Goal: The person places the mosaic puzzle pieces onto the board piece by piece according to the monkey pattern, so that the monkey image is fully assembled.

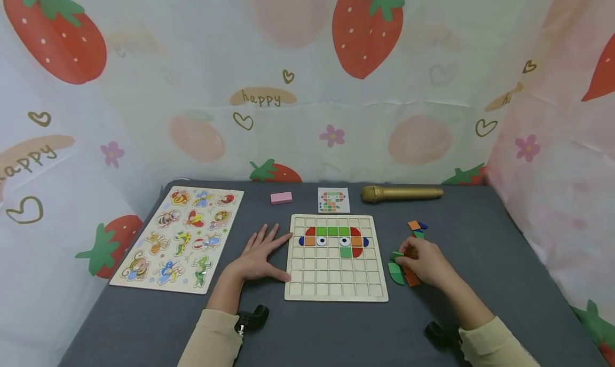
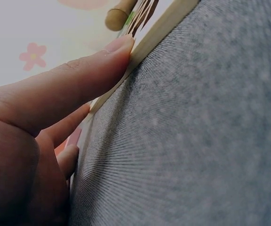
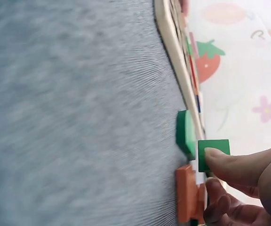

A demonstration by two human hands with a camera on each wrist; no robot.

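Green block [image 3: 215,143] between right fingers [image 1: 410,243]

Grid board [image 1: 336,276] mid-frame on the table [image 1: 312,335]

The picture board [image 1: 169,256] lies frame left. Higher up, behind the grid board, are, left to right, a block [image 1: 281,197], card [image 1: 333,200] and microphone [image 1: 402,193]. The grid's upper rows hold fitted tiles [image 1: 332,231]; the left hand [image 1: 259,257] touches its left edge, the right hand [image 1: 425,260] over loose pieces [image 1: 396,273] at right.
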